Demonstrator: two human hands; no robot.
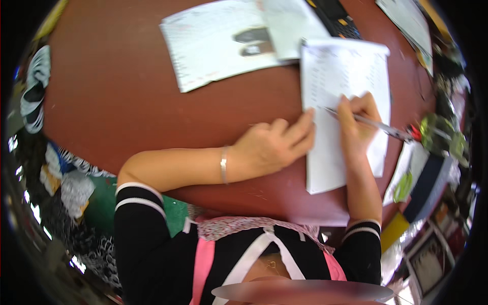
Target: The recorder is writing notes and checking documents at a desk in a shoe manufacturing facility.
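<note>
The pen [373, 123] is held in the right hand [358, 124], fingers pinched closed around its barrel, and its tip touches the upper middle part of the white sheet of paper [338, 76] that lies on the reddish-brown table [127, 91]. The left hand [272, 145] lies flat just beside the left edge of this sheet, with loosely bent fingers holding nothing; the fingertips [307, 119] press the paper's border. To write well here, I think the left hand should keep the sheet firmly down so it does not slide, and the pen should move with light pressure, because the sheet hangs a little toward the table's near edge. Left of the sheet and farther from the person lies an open booklet [218, 43] with a dark picture, partly under another paper. Behind the sheet there is a black calculator [335, 18]. Right of the sheet more papers [409, 20] lie near the table's border.
</note>
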